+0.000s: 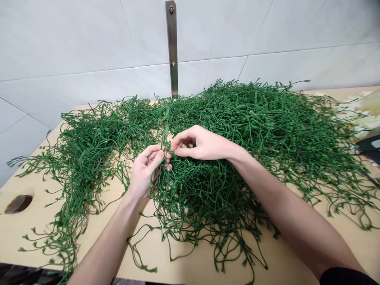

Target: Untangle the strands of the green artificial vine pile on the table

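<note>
A big tangled heap of green plastic stems (261, 118), thin and curly with small budded ends, spreads over the wooden table. In the middle of the view, my left hand (145, 168) is closed, pinching a few of these green stems between thumb and fingers. Just right of it is my right hand (197, 143), its thumb and index finger brought together in a pinch at the stems. Whatever lies between those right fingertips is too small to make out. Loose stems hang below both hands and partly cover the left fingers.
Pale wooden table (166, 265) with a round hole (19, 204) at its left. A metal bracket (173, 51) stands against the tiled wall (89, 35) behind. White artificial flowers (360, 118) and a black object (369, 148) lie at the right edge.
</note>
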### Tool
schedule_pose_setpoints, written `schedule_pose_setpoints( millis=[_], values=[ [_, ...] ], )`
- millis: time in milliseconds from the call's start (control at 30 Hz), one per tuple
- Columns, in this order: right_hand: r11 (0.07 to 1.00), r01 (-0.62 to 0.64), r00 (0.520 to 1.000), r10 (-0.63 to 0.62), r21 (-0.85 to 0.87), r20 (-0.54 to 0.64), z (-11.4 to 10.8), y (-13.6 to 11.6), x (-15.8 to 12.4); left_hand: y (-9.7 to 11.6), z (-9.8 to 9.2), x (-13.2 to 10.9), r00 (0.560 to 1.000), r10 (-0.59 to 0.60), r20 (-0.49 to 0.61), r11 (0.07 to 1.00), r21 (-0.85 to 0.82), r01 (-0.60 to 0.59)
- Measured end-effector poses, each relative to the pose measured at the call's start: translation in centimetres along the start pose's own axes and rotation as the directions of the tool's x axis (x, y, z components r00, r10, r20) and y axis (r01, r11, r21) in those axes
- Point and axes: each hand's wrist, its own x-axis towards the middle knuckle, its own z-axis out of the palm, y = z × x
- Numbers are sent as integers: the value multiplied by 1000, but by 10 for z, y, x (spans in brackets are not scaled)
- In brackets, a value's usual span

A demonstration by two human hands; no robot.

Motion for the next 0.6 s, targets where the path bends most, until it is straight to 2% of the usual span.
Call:
schedule_pose_setpoints(
  millis=[133,333,433,600],
  values=[
    [1000,-5,1000,4,9,31,6,-6,-1,-2,0,1,995,84,-58,993,91,-78],
    [998,-61,995,64,32,-79,15,-9,0,-5,-1,0,985,157,-72,972,189,-141],
    [996,-67,997,69,64,-26,13,-9,0,-7,-3,0,980,196,-43,955,234,-181],
    [999,-9,999,10,-39,31,6,-6,-1,-10,-5,-2,969,249,5,912,335,-236]
  ],
)
